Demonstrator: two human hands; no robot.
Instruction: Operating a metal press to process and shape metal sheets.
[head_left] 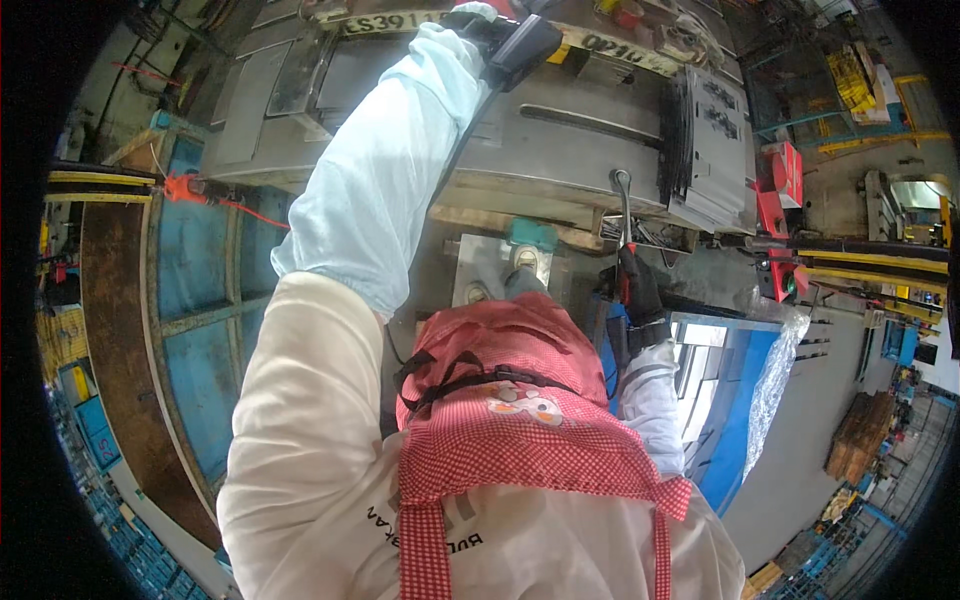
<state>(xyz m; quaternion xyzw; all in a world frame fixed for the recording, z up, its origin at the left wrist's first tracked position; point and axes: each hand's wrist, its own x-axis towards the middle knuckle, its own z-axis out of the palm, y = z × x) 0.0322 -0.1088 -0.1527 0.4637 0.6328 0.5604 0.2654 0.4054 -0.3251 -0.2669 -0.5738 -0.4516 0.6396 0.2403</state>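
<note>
1. Toward the far side of the metal surface (545,160), we had our black-gloved left grip (480,28) at a dark flat piece (525,52); we could not tell whether it was closed on it.
2. Near the surface's front edge, our right grip (646,288) was narrow, wrapped round a red-handled tool (627,228).
3. We noted the tool's round metal head over the surface, left of the stacked grey sheets (712,150).
</note>
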